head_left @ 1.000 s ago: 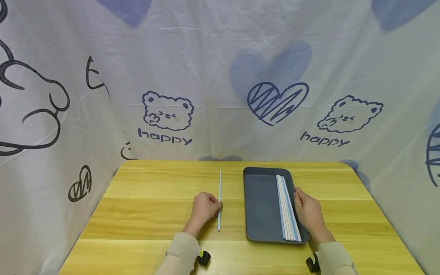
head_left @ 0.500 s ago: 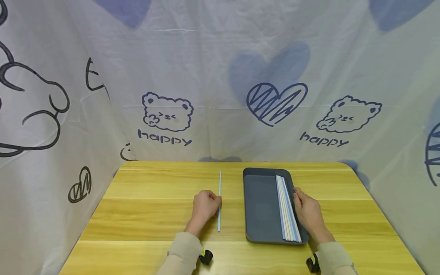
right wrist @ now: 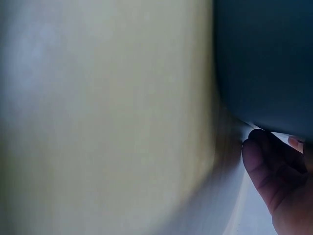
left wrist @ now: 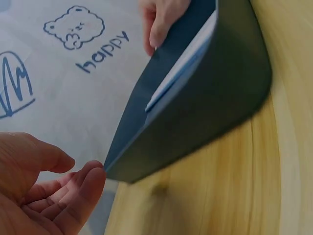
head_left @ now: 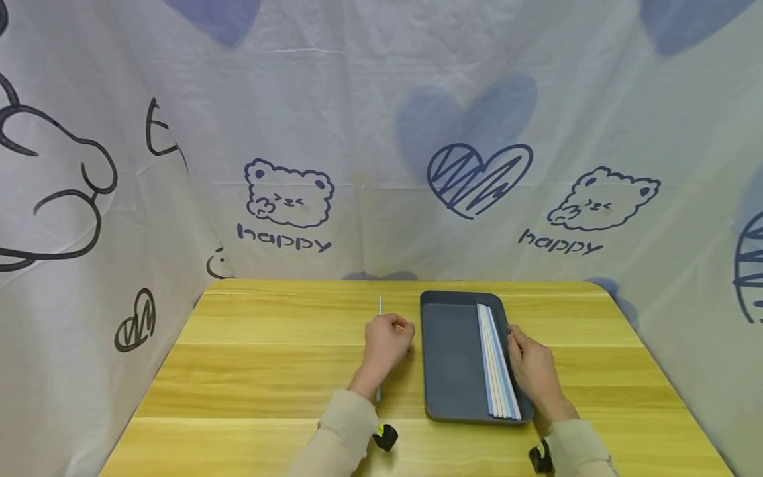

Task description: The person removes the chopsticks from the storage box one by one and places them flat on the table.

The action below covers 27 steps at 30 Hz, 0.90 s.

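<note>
In the head view a dark grey tray lies on the table, with several thin white and pale blue sticks along its right side. My right hand grips the tray's right rim; in the right wrist view its fingers are at the tray edge. A single pale blue stick lies left of the tray, its middle hidden behind my left hand. That hand is just left of the tray. In the left wrist view its thumb stands apart from the loosely bent fingers, with nothing between them.
The wooden table has bare surface left of the lone stick and right of the tray. A printed white cloth hangs behind the table's far edge and at both sides.
My left hand has let go of the single stick and moved right and slightly forward, toward the tray. The stick stays in place. My right hand keeps its hold on the tray.
</note>
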Each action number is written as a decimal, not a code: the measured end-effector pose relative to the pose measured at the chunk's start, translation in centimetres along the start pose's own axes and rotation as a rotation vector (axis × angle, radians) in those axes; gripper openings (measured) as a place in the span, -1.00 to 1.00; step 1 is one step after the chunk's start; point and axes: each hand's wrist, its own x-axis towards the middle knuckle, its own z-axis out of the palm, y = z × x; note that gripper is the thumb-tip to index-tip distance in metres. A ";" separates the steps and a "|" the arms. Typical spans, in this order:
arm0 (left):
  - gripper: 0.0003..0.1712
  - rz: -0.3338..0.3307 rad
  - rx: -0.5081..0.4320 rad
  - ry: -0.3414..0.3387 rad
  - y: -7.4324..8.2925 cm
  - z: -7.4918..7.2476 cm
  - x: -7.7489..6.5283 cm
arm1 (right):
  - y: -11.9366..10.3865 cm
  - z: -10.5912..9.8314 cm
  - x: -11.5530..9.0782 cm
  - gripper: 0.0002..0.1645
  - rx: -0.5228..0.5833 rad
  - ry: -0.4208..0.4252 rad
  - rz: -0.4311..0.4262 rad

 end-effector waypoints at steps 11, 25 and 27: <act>-0.81 -0.071 -0.137 -0.130 2.0 2.7 -0.8 | 0.0 0.0 0.0 -0.58 0.001 -0.005 0.004; -0.78 -0.071 -0.061 -0.259 3.4 6.4 -2.2 | 0.3 0.2 0.0 -0.55 0.000 -0.032 0.011; -0.78 -0.097 -0.070 -0.285 3.6 6.9 -2.5 | 0.3 0.2 0.0 -0.56 -0.004 -0.026 0.003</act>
